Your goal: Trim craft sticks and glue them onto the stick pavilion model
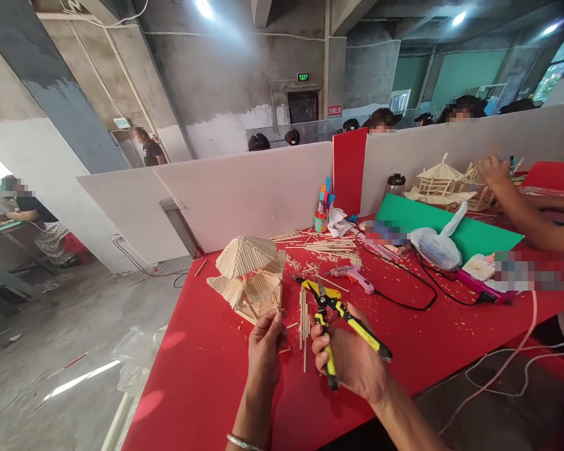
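My right hand [352, 360] is closed round the yellow-and-black handles of a pair of cutting pliers [331, 313], whose jaws point away from me. My left hand [266, 344] pinches a thin wooden stick between its fingertips, just in front of a small pavilion model made of sticks [249, 275]. The model stands on the red table [207, 376] to the left. A short row of loose sticks [303, 316] lies on the table between my two hands.
A glue gun [355, 275] with a black cord lies behind the pliers, among sawdust and more sticks [329, 245]. A green sheet [470, 232], a plastic bag [435, 245] and another stick model [444, 183] sit at the right, where another person's arm [517, 207] reaches. White partitions [244, 200] back the table.
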A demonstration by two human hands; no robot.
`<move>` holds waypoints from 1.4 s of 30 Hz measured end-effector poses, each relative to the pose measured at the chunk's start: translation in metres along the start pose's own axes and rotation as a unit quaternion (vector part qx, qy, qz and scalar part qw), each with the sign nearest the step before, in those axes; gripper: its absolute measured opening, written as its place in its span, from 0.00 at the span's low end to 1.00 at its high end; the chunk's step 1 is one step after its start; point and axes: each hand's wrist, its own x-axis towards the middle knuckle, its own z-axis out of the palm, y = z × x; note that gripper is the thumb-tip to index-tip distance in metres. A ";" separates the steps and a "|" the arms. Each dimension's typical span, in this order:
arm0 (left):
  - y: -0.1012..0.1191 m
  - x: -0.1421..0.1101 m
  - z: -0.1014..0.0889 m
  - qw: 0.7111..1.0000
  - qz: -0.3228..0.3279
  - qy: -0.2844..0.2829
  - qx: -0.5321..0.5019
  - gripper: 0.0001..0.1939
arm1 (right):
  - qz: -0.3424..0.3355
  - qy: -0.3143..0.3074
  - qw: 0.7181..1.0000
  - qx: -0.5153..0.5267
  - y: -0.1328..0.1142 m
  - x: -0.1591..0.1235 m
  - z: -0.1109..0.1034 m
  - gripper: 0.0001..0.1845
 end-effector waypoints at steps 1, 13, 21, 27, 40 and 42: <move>0.000 0.000 0.000 1.000 0.002 0.003 -0.003 0.24 | -0.004 -0.009 1.000 -0.005 0.003 0.000 0.004 0.32; 0.001 0.000 -0.001 0.999 0.036 0.020 0.004 0.25 | -0.176 0.209 0.655 -0.705 0.037 0.013 -0.006 0.43; 0.002 -0.003 -0.003 0.995 0.080 0.025 0.063 0.21 | -0.239 0.252 0.472 -0.810 0.061 0.026 -0.021 0.43; 0.002 -0.003 -0.002 0.987 0.120 0.023 0.101 0.17 | -0.244 0.257 0.466 -0.811 0.056 0.026 -0.013 0.40; -0.004 -0.005 -0.005 0.977 0.157 0.020 0.141 0.09 | -0.249 0.269 0.431 -0.825 0.060 0.031 -0.017 0.44; -0.004 -0.006 -0.005 0.977 0.159 0.022 0.141 0.09 | -0.253 0.269 0.431 -0.823 0.061 0.031 -0.017 0.42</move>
